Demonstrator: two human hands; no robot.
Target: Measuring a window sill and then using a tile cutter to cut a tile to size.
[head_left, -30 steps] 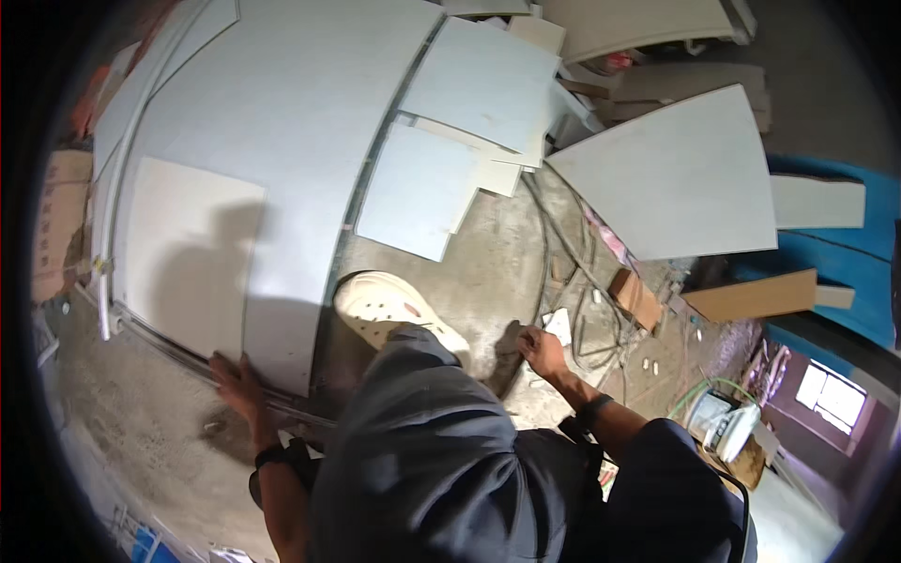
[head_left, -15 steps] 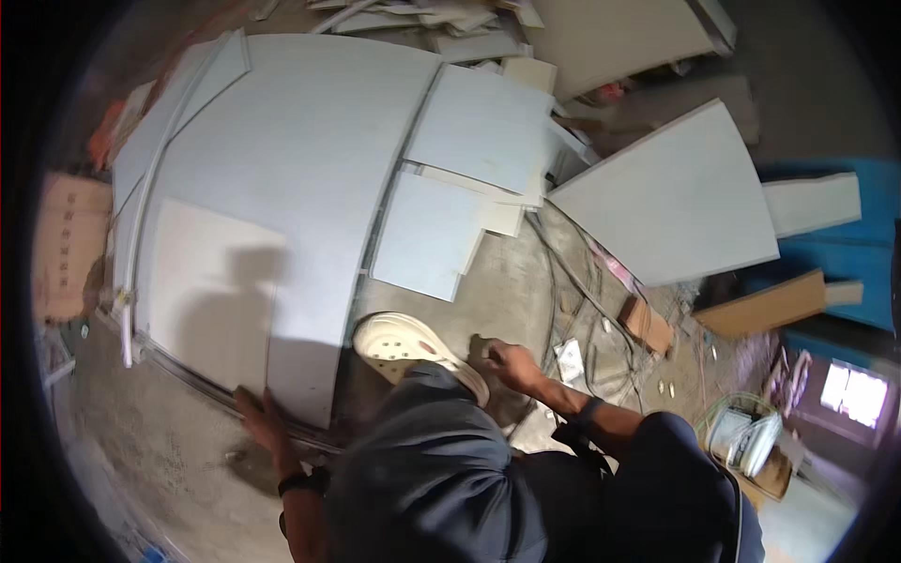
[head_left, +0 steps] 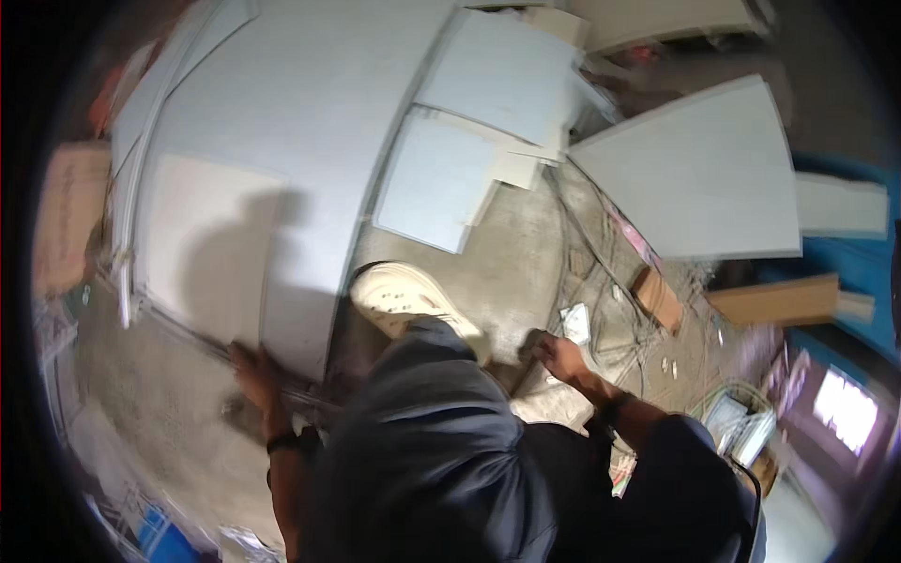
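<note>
A large pale-grey panel (head_left: 310, 84) lies on the floor at the left, with a smaller cream board (head_left: 206, 244) flat on it along the near edge. My left hand (head_left: 255, 375) is at that near edge, fingers stretched out and apart, fingertips against the cream board's edge. My right hand (head_left: 556, 357) is closed, low over the floor to the right of my cream clog (head_left: 404, 296). A small dark thing shows at its fingers, too blurred to name. My shadow falls across the boards.
Smaller pale boards (head_left: 436, 183) lie right of the large panel. Farther right are a wide pale board (head_left: 694, 178), loose cables (head_left: 601, 267) and a brown block (head_left: 657, 300). A cardboard box (head_left: 70, 216) stands at the far left, a blue object (head_left: 169, 540) at lower left.
The view has tilted, so the boards sit higher in the picture. My right hand has moved right, away from the clog, still closed. My left hand stays at the board's near edge.
</note>
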